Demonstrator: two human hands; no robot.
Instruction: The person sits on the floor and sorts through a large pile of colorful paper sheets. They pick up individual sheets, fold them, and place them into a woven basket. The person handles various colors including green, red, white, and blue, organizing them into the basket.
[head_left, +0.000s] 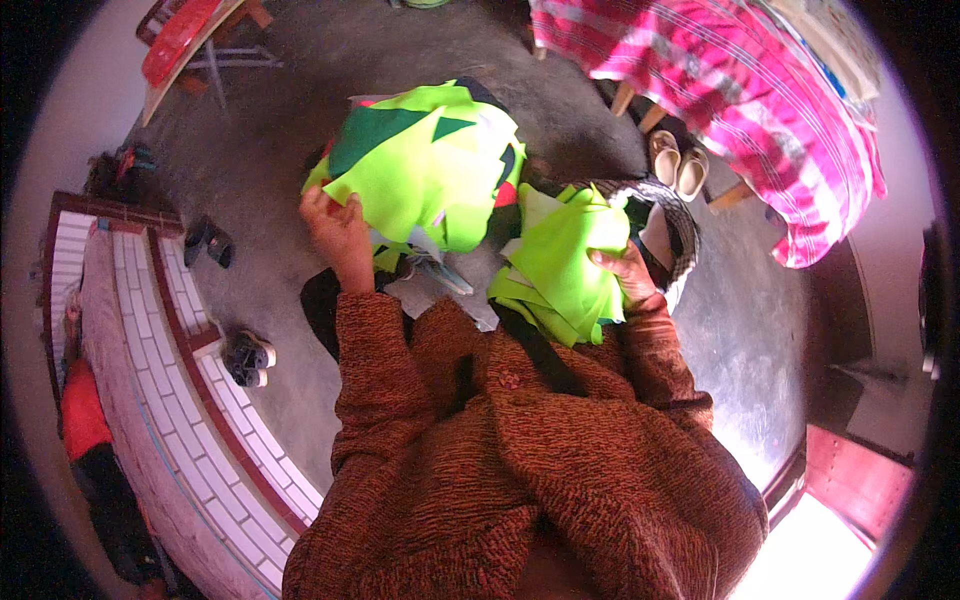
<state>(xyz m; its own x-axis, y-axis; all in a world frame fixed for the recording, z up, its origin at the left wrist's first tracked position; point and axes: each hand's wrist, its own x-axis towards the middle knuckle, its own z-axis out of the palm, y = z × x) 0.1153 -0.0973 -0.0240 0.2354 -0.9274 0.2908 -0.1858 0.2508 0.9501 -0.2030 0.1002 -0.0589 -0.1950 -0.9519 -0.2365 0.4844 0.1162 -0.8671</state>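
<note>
A large heap of cloth scraps (409, 169) lies in front of me, mostly lime green with dark green, black, red and white pieces. At its near left edge, my left hand (339, 236) pinches the border of a lime-green piece between thumb and fingers. My right hand (628, 271) grips a loose stack of lime-green cloth pieces (566, 262), thumb on top and the other fingers hidden beneath. Just beyond that stack is a round black-and-white basket (686, 232), partly covered by it, with light and dark cloth inside.
Pale slip-on shoes (679, 165) sit beside a wooden-legged piece of furniture draped in pink checked cloth (720, 97). Dark shoes (247, 358) and dark slippers (208, 241) rest on the floor by a white-tiled ledge (187, 375). At far left is a person in red (84, 409).
</note>
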